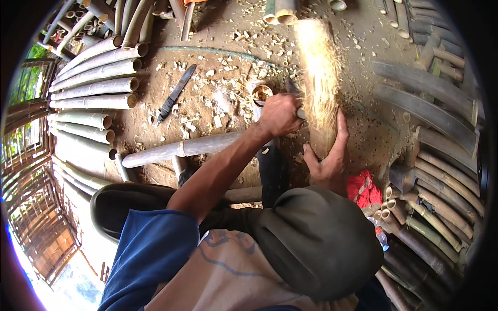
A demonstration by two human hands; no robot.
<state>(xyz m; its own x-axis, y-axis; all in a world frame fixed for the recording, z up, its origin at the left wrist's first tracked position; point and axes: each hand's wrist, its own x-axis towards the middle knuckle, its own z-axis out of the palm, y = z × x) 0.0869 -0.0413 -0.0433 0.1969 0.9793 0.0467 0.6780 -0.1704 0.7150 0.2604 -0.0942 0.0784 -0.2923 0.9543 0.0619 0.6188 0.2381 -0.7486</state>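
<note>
A thick length of bamboo [320, 78] with a pale, frayed, fibrous surface stands out in front of me, its near end toward my lap. My right hand [332, 158] grips that near end, thumb on one side and fingers along the other. Beside the bamboo's left edge, my left hand [281, 115] is closed in a fist around what looks like a tool. A dark blade-like part [292, 85] shows just beyond the fist, partly behind the bamboo. The tool's grip is mostly hidden by my fingers. Left of the fist, an upright bamboo tube [258, 94] holds shavings.
A knife with a dark wrapped handle [176, 93] lies on the dirt floor among scattered chips. A horizontal bamboo pole [181, 147] runs before my knees. Bamboo poles [98, 85] are stacked at left, split bamboo [425, 93] at right. A red cloth [364, 189] lies near my right knee.
</note>
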